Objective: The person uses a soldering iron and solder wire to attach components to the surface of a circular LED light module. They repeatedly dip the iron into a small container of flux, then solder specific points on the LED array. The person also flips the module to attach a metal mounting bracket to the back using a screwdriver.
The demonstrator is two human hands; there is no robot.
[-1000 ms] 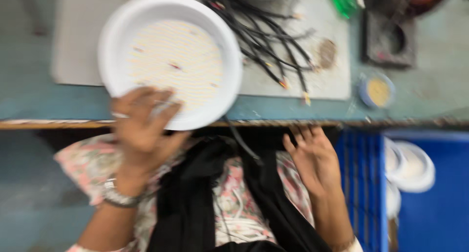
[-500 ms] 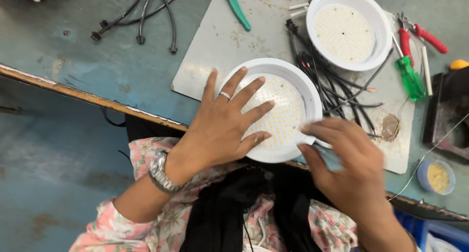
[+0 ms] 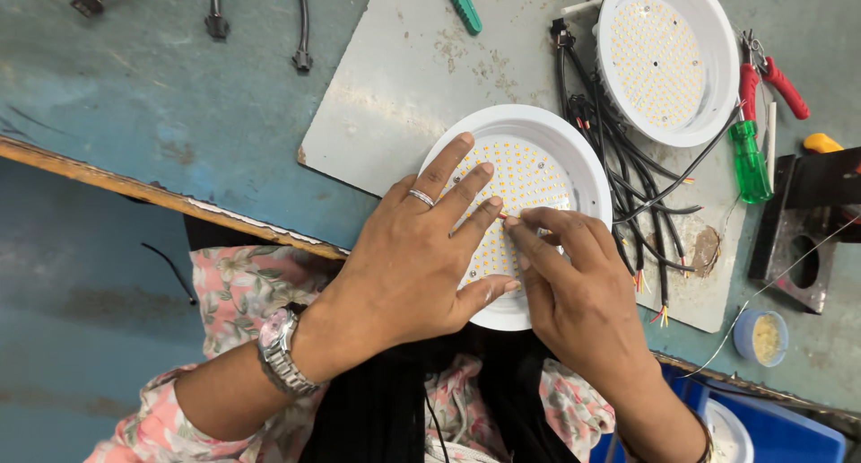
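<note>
My left hand (image 3: pixel 417 261) lies spread flat across the round white LED lamp (image 3: pixel 520 207), which sits on the grey mat (image 3: pixel 395 95) at the near table edge. My right hand (image 3: pixel 578 292) has its fingertips pressed together on the lamp's dotted board. Black cables (image 3: pixel 619 171) lie just right of it.

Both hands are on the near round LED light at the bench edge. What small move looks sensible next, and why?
Probably slide the light further onto the grey mat: its near rim overhangs the bench edge, while the left hand lies flat on it and the right hand pinches at its LED board.
</note>
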